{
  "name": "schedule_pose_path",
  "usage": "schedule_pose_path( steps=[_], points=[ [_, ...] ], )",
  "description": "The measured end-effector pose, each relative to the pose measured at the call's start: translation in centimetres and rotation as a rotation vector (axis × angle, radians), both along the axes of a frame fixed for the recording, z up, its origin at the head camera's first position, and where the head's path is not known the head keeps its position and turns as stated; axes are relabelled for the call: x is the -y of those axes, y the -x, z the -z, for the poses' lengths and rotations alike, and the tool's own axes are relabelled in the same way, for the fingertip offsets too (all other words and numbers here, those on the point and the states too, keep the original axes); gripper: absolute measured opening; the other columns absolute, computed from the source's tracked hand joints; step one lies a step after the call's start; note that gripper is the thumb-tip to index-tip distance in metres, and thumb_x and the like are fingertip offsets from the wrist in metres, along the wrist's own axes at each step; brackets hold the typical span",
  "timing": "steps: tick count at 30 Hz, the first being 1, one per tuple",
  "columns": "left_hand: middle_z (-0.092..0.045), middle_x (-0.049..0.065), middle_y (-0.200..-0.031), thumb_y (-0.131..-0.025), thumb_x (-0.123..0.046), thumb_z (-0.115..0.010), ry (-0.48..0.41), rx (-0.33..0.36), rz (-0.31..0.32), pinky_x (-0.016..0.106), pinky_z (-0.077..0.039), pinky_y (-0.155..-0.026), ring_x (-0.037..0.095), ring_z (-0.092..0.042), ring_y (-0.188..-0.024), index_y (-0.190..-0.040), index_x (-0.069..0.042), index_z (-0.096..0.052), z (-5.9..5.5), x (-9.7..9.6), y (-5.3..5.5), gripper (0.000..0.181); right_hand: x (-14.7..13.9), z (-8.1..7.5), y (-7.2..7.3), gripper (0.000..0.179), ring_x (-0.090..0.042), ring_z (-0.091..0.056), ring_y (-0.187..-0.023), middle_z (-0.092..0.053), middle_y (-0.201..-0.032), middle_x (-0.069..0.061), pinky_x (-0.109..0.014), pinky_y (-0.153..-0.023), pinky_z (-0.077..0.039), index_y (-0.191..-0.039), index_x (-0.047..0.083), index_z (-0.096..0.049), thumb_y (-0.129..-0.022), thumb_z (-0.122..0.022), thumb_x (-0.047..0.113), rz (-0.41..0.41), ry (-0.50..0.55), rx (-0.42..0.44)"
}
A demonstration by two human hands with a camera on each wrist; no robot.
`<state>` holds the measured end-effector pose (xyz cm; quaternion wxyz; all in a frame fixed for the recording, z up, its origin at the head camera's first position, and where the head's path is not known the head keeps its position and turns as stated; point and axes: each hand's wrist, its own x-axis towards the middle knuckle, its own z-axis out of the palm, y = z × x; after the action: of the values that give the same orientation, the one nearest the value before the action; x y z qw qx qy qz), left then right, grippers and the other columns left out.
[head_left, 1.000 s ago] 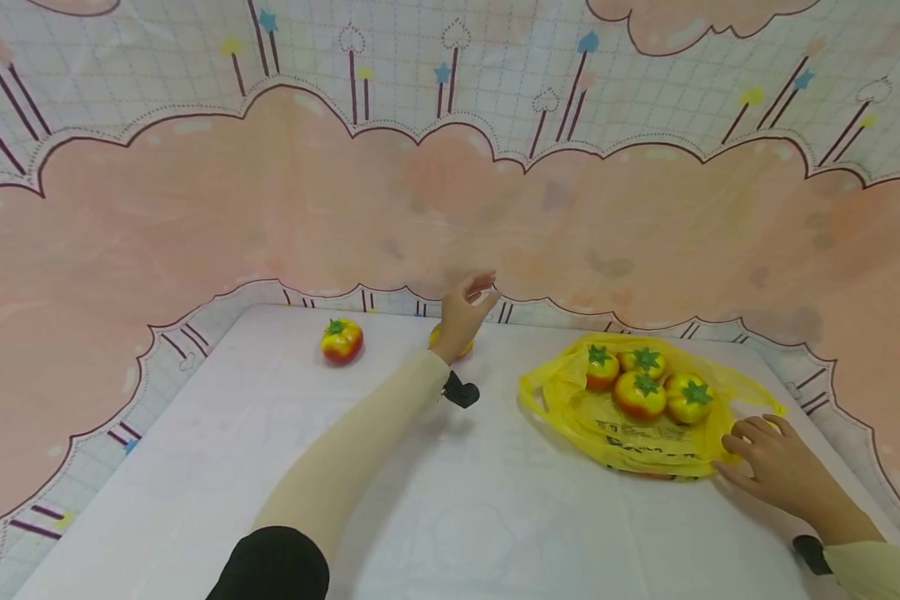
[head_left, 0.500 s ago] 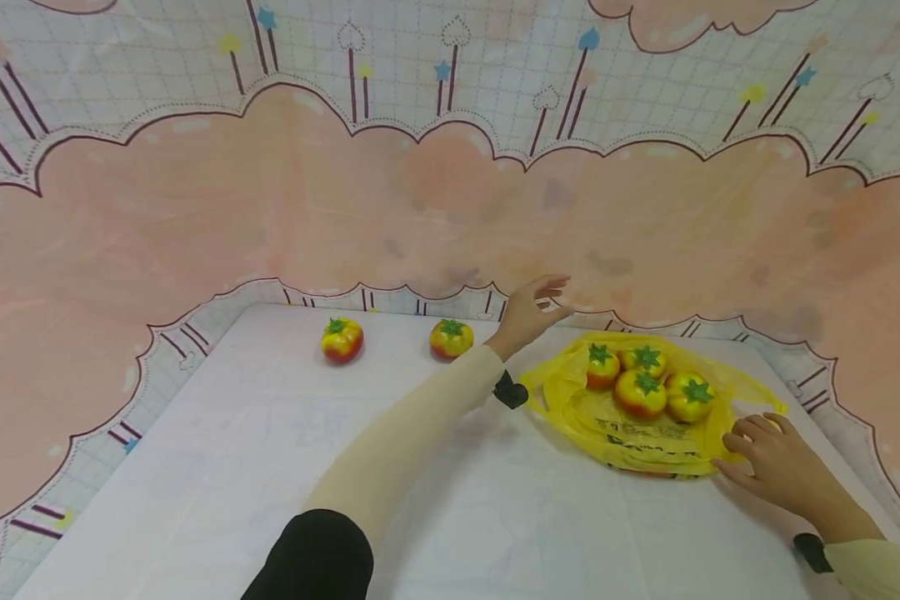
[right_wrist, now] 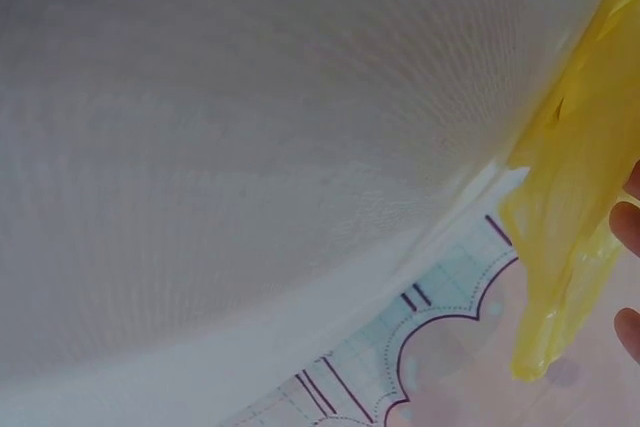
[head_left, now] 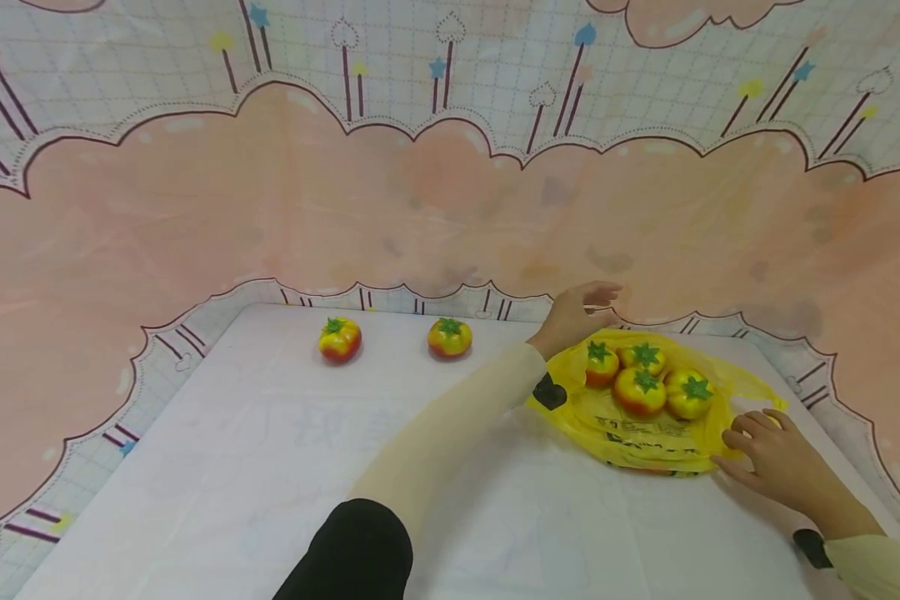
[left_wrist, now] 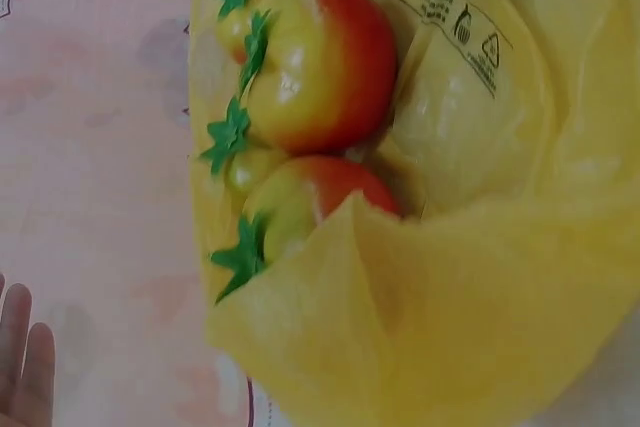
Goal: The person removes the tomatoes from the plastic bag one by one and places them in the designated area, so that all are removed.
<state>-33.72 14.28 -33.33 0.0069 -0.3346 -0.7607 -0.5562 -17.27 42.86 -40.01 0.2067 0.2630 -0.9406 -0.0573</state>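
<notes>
Over the bag's back left edge my left hand is held with fingers extended and thumb apart, holding nothing. Its fingertips show at the lower left of the left wrist view. Below it lies a yellow plastic bag, spread open on the table, with printed text inside. Several red-and-yellow tomatoes with green star-shaped leaves sit in it. My right hand rests at the bag's right edge, fingers loosely bent and spread. In the right wrist view its fingertips are beside the hanging yellow plastic.
Two more tomatoes stand on the white table near its back edge, one at the left and another nearer the middle. A patterned peach-and-white curtain hangs behind the table and around its sides.
My left hand has moved right, from over the middle tomato to over the bag's back left edge, uncovering that tomato. The right hand and the bag have stayed in place.
</notes>
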Motion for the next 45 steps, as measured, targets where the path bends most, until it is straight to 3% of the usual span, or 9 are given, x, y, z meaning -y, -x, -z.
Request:
schedule_pose_path(
  steps=[14,19,25,34,45],
  points=[
    [-0.063,0.006,-0.125,-0.088,-0.016,-0.066,0.087,0.025,0.038,0.015,-0.048,-0.093,0.014,-0.060,-0.114,-0.128,-0.013,-0.057,2.7,-3.4,-1.7,0.042,0.1,-0.2,-0.1,0.032,-0.031,-0.059,-0.083,-0.062,-0.079,-0.004,-0.057,-0.085,-0.042,-0.073,0.013,-0.064,-0.074,-0.074,0.044,0.018,0.005,0.018],
    [-0.061,0.006,-0.128,-0.088,-0.017,-0.066,0.156,0.049,0.080,0.018,-0.046,-0.097,0.013,-0.057,-0.118,-0.131,-0.014,-0.055,3.6,-3.9,-2.3,0.044,0.2,0.0,-0.1,0.035,-0.031,-0.060,-0.082,-0.062,-0.077,-0.004,-0.056,-0.083,-0.042,-0.071,0.013,-0.064,-0.076,-0.072,0.047,-0.007,0.011,-0.005],
    [-0.058,0.007,-0.132,-0.087,-0.015,-0.066,0.135,0.093,0.132,0.022,-0.046,-0.099,0.016,-0.055,-0.122,-0.133,-0.013,-0.052,4.4,-4.5,-3.1,0.048,0.3,0.1,-0.1,0.039,-0.031,-0.060,-0.081,-0.062,-0.077,-0.005,-0.056,-0.082,-0.043,-0.071,0.012,-0.064,-0.078,-0.068,0.050,-0.030,0.016,-0.020],
    [-0.055,-0.003,-0.137,-0.085,-0.017,-0.070,0.173,0.142,0.084,0.017,-0.044,-0.099,0.008,-0.053,-0.123,-0.133,-0.018,-0.054,5.4,-4.9,-4.4,0.051,0.2,0.0,-0.1,0.040,-0.031,-0.060,-0.081,-0.062,-0.077,-0.004,-0.056,-0.082,-0.043,-0.071,0.013,-0.064,-0.079,-0.067,0.051,-0.031,0.017,-0.020],
    [-0.052,-0.006,-0.139,-0.083,-0.018,-0.071,0.194,0.169,0.076,0.019,-0.045,-0.099,0.011,-0.050,-0.126,-0.132,-0.024,-0.054,6.3,-4.7,-4.6,0.052,0.2,0.0,-0.1,0.035,-0.031,-0.059,-0.083,-0.061,-0.078,-0.003,-0.056,-0.084,-0.042,-0.071,0.014,-0.064,-0.076,-0.071,0.048,-0.010,0.011,-0.008]
  ],
)
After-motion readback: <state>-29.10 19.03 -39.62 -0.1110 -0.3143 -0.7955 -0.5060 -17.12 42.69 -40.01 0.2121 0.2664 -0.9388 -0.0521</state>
